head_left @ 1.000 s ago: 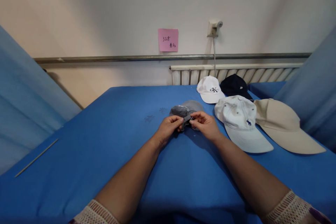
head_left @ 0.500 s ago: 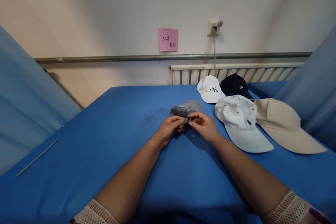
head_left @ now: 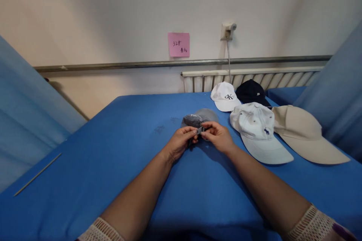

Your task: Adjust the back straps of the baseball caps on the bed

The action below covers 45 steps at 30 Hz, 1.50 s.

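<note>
A grey baseball cap (head_left: pixel 208 113) lies on the blue cloth in front of me, its back strap (head_left: pixel 199 130) toward me. My left hand (head_left: pixel 181 141) pinches one side of this strap between thumb and index finger. From the other side my right hand (head_left: pixel 217 135) pinches the strap near its small buckle, thumb and fingertips pressed together. The two hands nearly meet, and their fingers hide part of the strap and the cap's rear edge.
On the right sit a white cap (head_left: pixel 225 96), a black cap (head_left: pixel 250 91), a pale cap with a horse logo (head_left: pixel 256 124) and a beige cap (head_left: pixel 299 128). A thin stick (head_left: pixel 38 174) lies at the left. Behind are a radiator (head_left: pixel 207 83) and a metal rail (head_left: pixel 127 65).
Both hands keep their pinch on the cap's strap, and a little more of the strap shows between the fingertips. The view has shifted slightly.
</note>
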{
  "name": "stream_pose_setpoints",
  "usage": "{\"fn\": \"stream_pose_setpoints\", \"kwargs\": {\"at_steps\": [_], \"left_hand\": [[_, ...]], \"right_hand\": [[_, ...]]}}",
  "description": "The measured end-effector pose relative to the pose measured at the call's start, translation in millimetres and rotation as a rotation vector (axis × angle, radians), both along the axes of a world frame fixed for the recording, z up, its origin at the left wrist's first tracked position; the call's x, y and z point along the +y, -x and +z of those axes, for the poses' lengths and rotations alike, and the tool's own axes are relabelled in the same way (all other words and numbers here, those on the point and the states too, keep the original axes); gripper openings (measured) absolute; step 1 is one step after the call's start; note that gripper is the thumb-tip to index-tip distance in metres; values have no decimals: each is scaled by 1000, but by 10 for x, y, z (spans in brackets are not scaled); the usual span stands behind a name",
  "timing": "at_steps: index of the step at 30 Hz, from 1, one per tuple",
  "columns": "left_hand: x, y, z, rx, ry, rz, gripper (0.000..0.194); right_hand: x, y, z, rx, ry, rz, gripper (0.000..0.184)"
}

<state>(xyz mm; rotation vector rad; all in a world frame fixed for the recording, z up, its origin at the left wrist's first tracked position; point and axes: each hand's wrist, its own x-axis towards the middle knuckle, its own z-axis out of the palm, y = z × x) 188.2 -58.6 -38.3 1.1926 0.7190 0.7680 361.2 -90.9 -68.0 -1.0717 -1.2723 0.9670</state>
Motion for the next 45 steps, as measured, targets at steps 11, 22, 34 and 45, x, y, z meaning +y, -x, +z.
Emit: {"fn": "stream_pose_setpoints", "kwargs": {"at_steps": [11,22,34,45], "left_hand": [[29,17,-27,-2,32,-15,25],[26,23,-25,68,7,-26,32],[8,24,18,53,31,-30,28],[-17,-23,1,186,-101,50,31]], "right_hand": [[-7,-14,45,-224,-189,-97,20],[-37,-13,43,-242,-229,-34,19],[-25,-21,7,-266,-266,-35,19],[-39,-15,17,-255,-257,-18,18]]}}
